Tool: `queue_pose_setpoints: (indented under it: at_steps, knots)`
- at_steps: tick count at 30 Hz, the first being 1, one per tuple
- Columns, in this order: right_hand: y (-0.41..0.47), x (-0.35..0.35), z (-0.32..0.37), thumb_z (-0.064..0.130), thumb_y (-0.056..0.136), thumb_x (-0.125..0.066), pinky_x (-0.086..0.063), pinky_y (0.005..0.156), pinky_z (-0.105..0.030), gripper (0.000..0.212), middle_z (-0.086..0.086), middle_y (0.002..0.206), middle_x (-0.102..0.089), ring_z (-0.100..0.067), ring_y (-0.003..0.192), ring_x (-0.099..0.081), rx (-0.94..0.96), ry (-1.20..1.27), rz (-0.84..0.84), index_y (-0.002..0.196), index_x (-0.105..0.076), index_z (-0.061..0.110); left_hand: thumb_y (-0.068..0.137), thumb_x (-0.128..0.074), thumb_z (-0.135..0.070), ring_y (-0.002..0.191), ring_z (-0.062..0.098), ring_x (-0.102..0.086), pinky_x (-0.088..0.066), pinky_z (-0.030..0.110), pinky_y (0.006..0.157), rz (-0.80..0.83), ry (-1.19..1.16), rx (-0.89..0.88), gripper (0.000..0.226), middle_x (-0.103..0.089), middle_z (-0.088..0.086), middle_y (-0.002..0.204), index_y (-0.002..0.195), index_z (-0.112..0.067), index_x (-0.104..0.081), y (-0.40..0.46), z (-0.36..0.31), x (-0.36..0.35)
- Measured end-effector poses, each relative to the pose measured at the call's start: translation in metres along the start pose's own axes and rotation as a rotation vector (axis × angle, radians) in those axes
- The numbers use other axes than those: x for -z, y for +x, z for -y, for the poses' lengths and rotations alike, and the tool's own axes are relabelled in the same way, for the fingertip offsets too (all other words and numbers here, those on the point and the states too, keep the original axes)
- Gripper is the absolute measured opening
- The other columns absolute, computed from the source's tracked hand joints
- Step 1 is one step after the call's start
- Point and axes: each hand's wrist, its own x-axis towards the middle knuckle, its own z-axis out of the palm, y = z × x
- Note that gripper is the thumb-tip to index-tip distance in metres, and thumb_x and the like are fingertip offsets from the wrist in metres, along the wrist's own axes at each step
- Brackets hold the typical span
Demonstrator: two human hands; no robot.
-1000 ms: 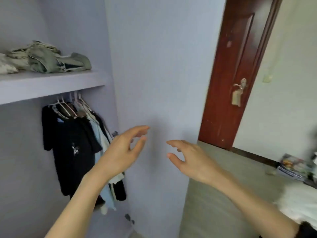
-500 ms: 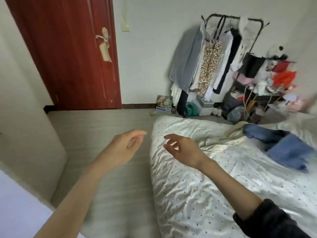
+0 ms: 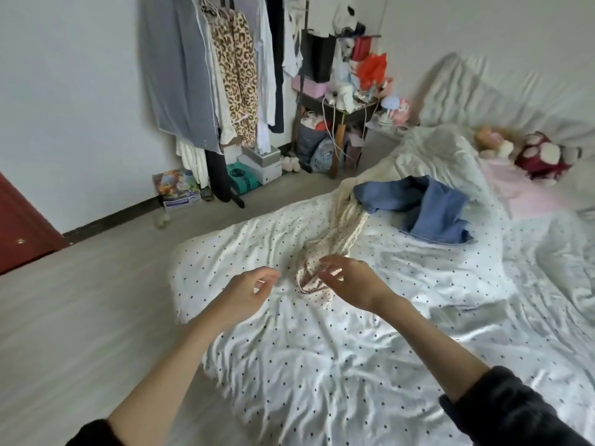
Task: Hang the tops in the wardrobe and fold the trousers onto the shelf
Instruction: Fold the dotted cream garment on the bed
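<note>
A: How many garments lie on the bed (image 3: 322, 365)?

B: Two. One cream garment (image 3: 341, 226), long and bunched, near the middle of the bed, and one pair of jeans (image 3: 431, 210) just beyond it, toward the pillows. I cannot tell whether the cream one is a top or trousers.

A: And the hands?

B: Two, both empty. The left hand (image 3: 248, 291) hovers over the bed beside the cream garment's near end, fingers loosely spread. The right hand (image 3: 351, 281) is over that near end, fingers loose and a little curled, gripping nothing.

A: What has changed?

B: Half a second ago the door filled the left and the bed lay off to the right; now the view faces the bed, with both hands closer to the cream garment.
</note>
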Motion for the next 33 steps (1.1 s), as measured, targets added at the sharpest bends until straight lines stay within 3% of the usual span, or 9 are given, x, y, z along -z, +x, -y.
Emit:
queue_pose_setpoints:
  at_steps: [2, 8, 12, 18, 20, 24, 26, 28, 33]
  knots:
    - [0.031, 0.002, -0.017, 0.033, 0.096, -0.051, -0.047, 0.093, -0.033, 0.037, -0.003, 0.121, -0.064, -0.021, 0.109, -0.060, -0.052, -0.002, -0.009, 0.131, -0.052, 0.019, 0.101, -0.038, -0.018, 0.115, 0.007, -0.051, -0.033, 0.003, 0.079, 0.078, 0.013, -0.008, 0.029, -0.058, -0.008, 0.123, 0.124, -0.020, -0.056, 0.038, 0.005, -0.006]
    - [0.122, -0.010, -0.080, 0.032, 0.096, -0.051, -0.046, 0.096, -0.039, 0.037, -0.004, 0.123, -0.063, -0.025, 0.112, -0.058, -0.199, 0.085, -0.010, 0.130, -0.053, 0.017, 0.101, -0.038, -0.018, 0.121, 0.009, -0.050, -0.033, 0.004, 0.081, 0.250, 0.103, 0.003, 0.033, -0.056, -0.004, 0.130, 0.130, -0.018, -0.052, 0.150, 0.026, -0.041]
    - [0.166, -0.028, -0.127, 0.027, 0.094, -0.055, -0.044, 0.097, -0.035, 0.035, -0.003, 0.125, -0.061, -0.024, 0.115, -0.056, -0.298, 0.136, 0.053, 0.127, -0.055, 0.017, 0.100, -0.040, -0.015, 0.128, 0.012, -0.045, -0.033, 0.014, 0.093, 0.369, 0.149, 0.020, 0.036, -0.050, -0.002, 0.137, 0.135, -0.017, -0.048, 0.208, 0.037, -0.070]
    - [0.213, -0.059, -0.196, 0.035, 0.092, -0.058, -0.040, 0.097, -0.034, 0.058, -0.011, 0.134, -0.049, -0.027, 0.123, -0.047, -0.556, 0.121, 0.156, 0.140, -0.037, 0.010, 0.097, -0.049, -0.017, 0.123, 0.015, -0.047, -0.031, 0.014, 0.090, 0.469, 0.256, 0.095, 0.042, -0.046, -0.002, 0.140, 0.139, -0.018, -0.043, 0.272, 0.064, -0.110]
    - [0.225, -0.068, -0.211, 0.040, 0.091, -0.058, -0.045, 0.089, -0.034, 0.064, -0.014, 0.120, -0.054, -0.030, 0.115, -0.054, -0.650, 0.202, 0.221, 0.137, -0.036, 0.003, 0.095, -0.052, -0.018, 0.122, 0.014, -0.048, -0.034, 0.020, 0.097, 0.512, 0.291, 0.102, 0.046, -0.046, -0.001, 0.141, 0.140, -0.018, -0.041, 0.284, 0.073, -0.124]
    - [0.242, -0.085, -0.225, 0.032, 0.090, -0.061, -0.054, 0.072, -0.036, 0.047, -0.015, 0.089, -0.062, -0.020, 0.079, -0.059, -0.802, 0.579, 0.177, 0.118, -0.052, -0.004, 0.087, -0.062, -0.022, 0.107, 0.018, -0.051, -0.035, 0.020, 0.083, 0.618, 0.349, 0.087, 0.042, -0.053, 0.002, 0.119, 0.127, -0.011, -0.051, 0.301, 0.085, -0.155]
    - [0.248, -0.090, -0.226, 0.027, 0.090, -0.060, -0.049, 0.061, -0.031, 0.036, -0.006, 0.068, -0.056, -0.015, 0.061, -0.050, -0.823, 0.609, 0.122, 0.105, -0.060, -0.005, 0.081, -0.068, -0.025, 0.091, 0.023, -0.050, -0.033, 0.027, 0.075, 0.590, 0.401, 0.070, 0.018, -0.051, 0.001, 0.089, 0.085, -0.013, -0.055, 0.305, 0.088, -0.163]
    - [0.250, -0.089, -0.224, 0.022, 0.090, -0.060, -0.039, 0.055, -0.023, 0.028, -0.002, 0.062, -0.046, -0.012, 0.056, -0.042, -0.835, 0.663, 0.101, 0.100, -0.063, -0.004, 0.078, -0.070, -0.026, 0.076, 0.020, -0.049, -0.030, 0.028, 0.068, 0.535, 0.399, 0.079, 0.030, -0.046, -0.003, 0.073, 0.063, -0.014, -0.047, 0.307, 0.092, -0.167]
    - [0.240, -0.071, -0.219, 0.021, 0.095, -0.047, -0.049, 0.083, -0.035, 0.015, -0.001, 0.078, -0.046, -0.013, 0.073, -0.043, -0.828, 0.785, 0.125, 0.098, -0.054, 0.009, 0.094, -0.052, -0.014, 0.041, 0.003, -0.044, -0.033, 0.014, 0.042, 0.452, 0.263, 0.093, 0.024, -0.046, -0.007, 0.057, 0.070, -0.013, -0.050, 0.301, 0.076, -0.151]
